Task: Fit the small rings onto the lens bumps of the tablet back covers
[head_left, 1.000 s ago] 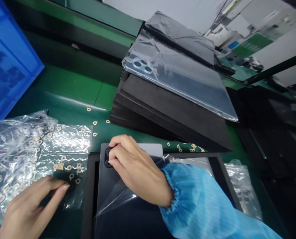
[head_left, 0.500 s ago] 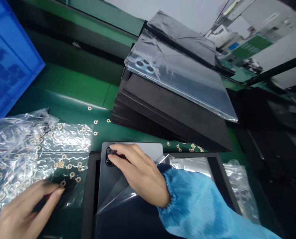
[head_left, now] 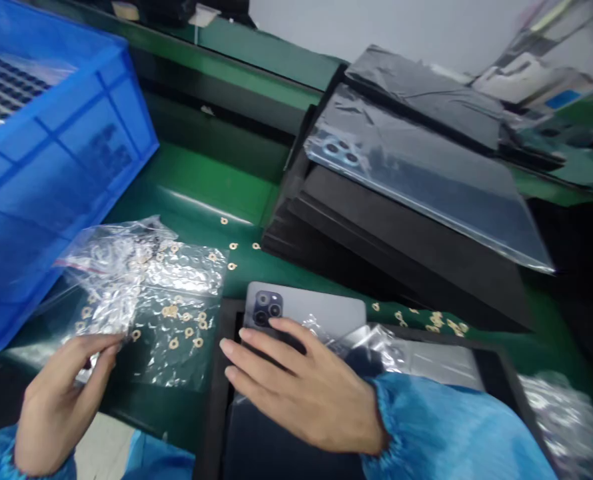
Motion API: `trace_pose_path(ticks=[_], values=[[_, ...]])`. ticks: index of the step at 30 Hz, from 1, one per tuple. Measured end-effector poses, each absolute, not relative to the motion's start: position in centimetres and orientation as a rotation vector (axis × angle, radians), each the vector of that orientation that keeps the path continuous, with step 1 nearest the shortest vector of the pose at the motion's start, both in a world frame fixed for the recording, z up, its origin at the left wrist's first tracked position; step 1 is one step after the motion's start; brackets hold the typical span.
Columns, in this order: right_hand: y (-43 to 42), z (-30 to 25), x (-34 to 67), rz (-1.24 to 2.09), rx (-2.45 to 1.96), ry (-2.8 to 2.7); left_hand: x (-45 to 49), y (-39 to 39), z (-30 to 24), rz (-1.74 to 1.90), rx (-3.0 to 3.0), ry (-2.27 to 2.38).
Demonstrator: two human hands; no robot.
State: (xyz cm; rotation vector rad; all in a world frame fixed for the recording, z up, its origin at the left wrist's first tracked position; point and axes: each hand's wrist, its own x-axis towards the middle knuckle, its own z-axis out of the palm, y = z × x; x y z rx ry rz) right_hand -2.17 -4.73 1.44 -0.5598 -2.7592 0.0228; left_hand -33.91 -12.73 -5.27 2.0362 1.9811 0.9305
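A grey tablet (head_left: 321, 303) with a camera block (head_left: 267, 307) at its upper left corner lies in a black foam tray (head_left: 216, 393). My right hand (head_left: 306, 383) rests flat on its back, fingers stretched out just below the lenses. Clear film (head_left: 376, 343), partly peeled up, crosses the tablet beside my wrist. My left hand (head_left: 69, 397) is closed in a pinch at the lower edge of a clear plastic bag (head_left: 186, 280). What lies between its fingertips is too small to make out. Several small tan rings with tabs (head_left: 173, 343) are scattered over the bag.
A blue crate (head_left: 71, 167) stands at the left. Black foam trays (head_left: 376, 233) are stacked behind the tablet, with a film-wrapped tablet (head_left: 426, 180) on top. More rings (head_left: 436, 320) lie on the green mat by the stack. Crumpled clear plastic (head_left: 561, 413) is at the right.
The view has shifted left, showing more of the crate. My right hand has moved from the lenses to just below them, fingers spreading. My left fingertips have closed together by the bag.
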Motion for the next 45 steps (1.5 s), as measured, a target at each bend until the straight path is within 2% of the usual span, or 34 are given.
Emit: trace_pose_path(ticks=[6, 10, 14, 20, 30, 45], values=[[-3.5, 0.8, -11.4, 0.603, -0.45, -2.875, -35.6, -13.5, -6.2, 0.798, 2.244, 2.022], [-2.5, -2.1, -17.6, 0.794, -0.564, -2.959, -35.3, -13.4, -7.4, 0.637, 2.357, 1.969], [-2.8, -3.3, -19.8, 0.757, -0.739, -2.999, -35.2, -13.7, -7.9, 0.513, 2.377, 2.054], [-3.5, -2.7, -19.9, 0.722, -0.768, -3.025, -35.1, -13.9, -7.8, 0.424, 2.408, 2.166], [-3.4, -5.0, -19.9, 0.773, -0.827, -2.942, -35.1, -14.1, -8.1, 0.435, 2.334, 2.169], [-3.4, -4.9, -20.1, 0.779, -0.807, -2.9, -34.8, -14.2, -8.0, 0.509, 2.291, 2.154]])
